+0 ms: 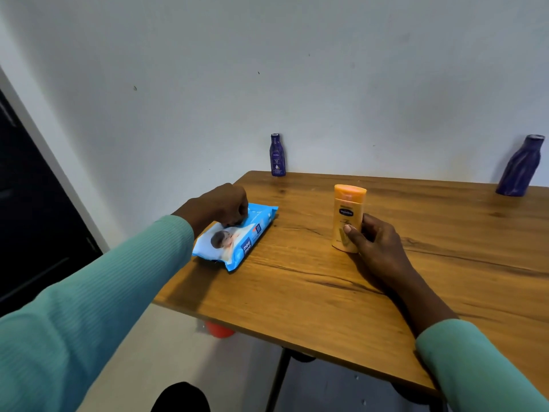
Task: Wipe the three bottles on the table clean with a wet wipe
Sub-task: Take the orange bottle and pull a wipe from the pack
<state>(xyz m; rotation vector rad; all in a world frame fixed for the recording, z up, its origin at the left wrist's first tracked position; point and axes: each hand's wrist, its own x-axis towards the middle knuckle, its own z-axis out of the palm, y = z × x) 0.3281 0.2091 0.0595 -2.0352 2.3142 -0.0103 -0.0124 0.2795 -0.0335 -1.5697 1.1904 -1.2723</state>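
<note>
1. Wooden surface [297,292] against a pale wall [326,84]; I take the orange bottle [348,215], standing upright on it, as my landmark.
2. My right hand [377,248] grips the orange bottle's lower half, thumb across the front, fingers round the side.
3. Left of the orange bottle, well apart from it, the pack [237,242] of wipes lies flat.
4. My left hand [225,205] rests on the pack's far end, fingers curled down onto it; I cannot tell whether they pinch anything.
5. Beyond the orange bottle and to its left, a blue bottle [277,156] stands by the wall.
6. Far to the orange bottle's right, a purple bottle [520,168] stands, also by the wall.
</note>
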